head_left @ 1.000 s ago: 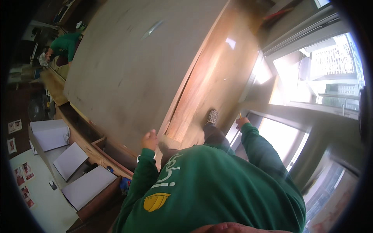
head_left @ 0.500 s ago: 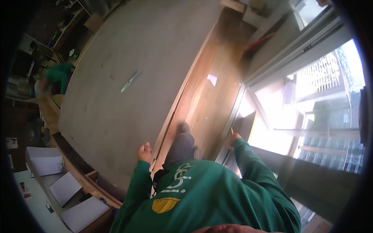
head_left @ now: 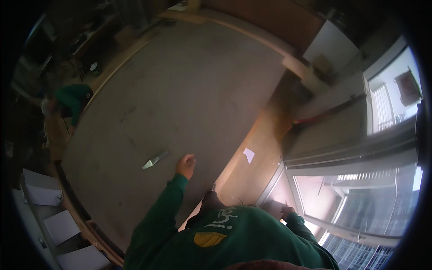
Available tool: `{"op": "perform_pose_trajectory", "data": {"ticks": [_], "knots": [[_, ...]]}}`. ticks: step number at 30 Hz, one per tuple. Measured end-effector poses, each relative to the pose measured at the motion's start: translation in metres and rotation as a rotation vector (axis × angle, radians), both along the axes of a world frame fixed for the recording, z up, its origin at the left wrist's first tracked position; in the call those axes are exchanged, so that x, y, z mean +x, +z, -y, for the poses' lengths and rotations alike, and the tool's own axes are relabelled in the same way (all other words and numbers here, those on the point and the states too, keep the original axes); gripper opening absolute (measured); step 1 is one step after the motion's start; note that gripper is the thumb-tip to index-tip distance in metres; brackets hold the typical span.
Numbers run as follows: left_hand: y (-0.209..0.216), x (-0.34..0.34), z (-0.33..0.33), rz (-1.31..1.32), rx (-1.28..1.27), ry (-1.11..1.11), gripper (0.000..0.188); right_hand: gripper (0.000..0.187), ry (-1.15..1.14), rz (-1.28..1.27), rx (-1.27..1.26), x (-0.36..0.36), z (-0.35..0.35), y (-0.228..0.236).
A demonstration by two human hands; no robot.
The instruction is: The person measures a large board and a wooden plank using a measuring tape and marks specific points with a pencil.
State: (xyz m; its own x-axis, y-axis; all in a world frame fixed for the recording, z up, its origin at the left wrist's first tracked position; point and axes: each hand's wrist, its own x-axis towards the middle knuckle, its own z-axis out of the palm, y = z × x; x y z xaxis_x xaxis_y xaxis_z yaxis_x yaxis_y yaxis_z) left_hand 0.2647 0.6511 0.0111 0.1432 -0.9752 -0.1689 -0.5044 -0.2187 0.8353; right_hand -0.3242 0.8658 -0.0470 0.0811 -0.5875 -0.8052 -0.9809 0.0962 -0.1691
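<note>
My left hand (head_left: pixel 185 166) is over the large grey tabletop (head_left: pixel 180 90), its fingers curled in and nothing visible in them. Just left of it, a flat, pale greenish knife-like thing (head_left: pixel 154 160) with one pointed end lies on the surface. I cannot make out its exact kind. Low at the right, by the window frame, my right hand (head_left: pixel 288 211) is closed around a thin pencil (head_left: pixel 286 203), whose tip sticks up past the fingers. This hand is small and dim in the picture.
A strip of wooden floor (head_left: pixel 265 157) with a white scrap (head_left: pixel 249 155) runs between table and window (head_left: pixel 351 202). White boxes (head_left: pixel 60 226) line the left side. Beyond the table's left edge another person in green (head_left: pixel 72 100) bends over. A pale panel (head_left: pixel 330 42) leans at the far right.
The view has swung, so the tabletop fills more of it. My left hand has moved from the table's edge inward, close to the knife-like thing. My right hand still holds the pencil, lower in view.
</note>
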Motion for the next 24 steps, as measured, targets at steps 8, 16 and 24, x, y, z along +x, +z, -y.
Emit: {"op": "perform_pose_trajectory", "data": {"ticks": [8, 16, 24], "knots": [[0.006, -0.089, 0.165, -0.249, 0.132, 0.087, 0.033, 0.021, 0.024, 0.025, 0.12, -0.091, 0.168, -0.026], [-0.041, -0.222, 0.173, 0.38, 0.332, 0.126, 0.057, 0.021, -0.177, 0.134, -0.222, -0.237, 0.434, -0.097], [-0.074, -0.302, 0.175, 0.407, 0.711, 0.041, 0.056, 0.032, -1.038, 0.325, -0.113, -0.288, 0.698, 0.006]]}}
